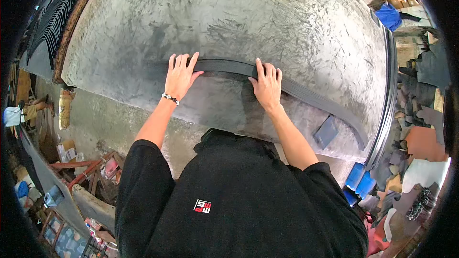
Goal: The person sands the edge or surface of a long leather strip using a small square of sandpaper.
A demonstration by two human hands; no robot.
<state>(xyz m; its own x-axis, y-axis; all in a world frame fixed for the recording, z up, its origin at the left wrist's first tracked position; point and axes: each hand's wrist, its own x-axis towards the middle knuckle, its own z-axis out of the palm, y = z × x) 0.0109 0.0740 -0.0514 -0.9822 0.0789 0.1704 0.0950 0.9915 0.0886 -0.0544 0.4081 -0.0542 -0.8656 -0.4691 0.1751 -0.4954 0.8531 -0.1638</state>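
Note:
A long bundle of thin dark grey strips point(319, 101), rubber-like in look, lies across the worn grey tabletop point(296, 24). My left hand point(180, 77) is around its left end, fingers on the far edge and thumb on the near edge. Further along, my right hand point(267, 85) grips the same bundle, thumb nearer to me. Beyond that hand the strips trail right and bend toward the near edge. A small dark blue-grey block point(326, 133) sits beside this trailing part. My palms hide parts of the bundle.
Dark ridged sheets point(53, 21) are stacked at the table's left edge. Long dark strips point(388, 86) hang along the right edge, near blue wrapped pieces point(359, 180). Scraps point(425, 143) cover the floor at right. Red bars and debris point(91, 172) lie at lower left.

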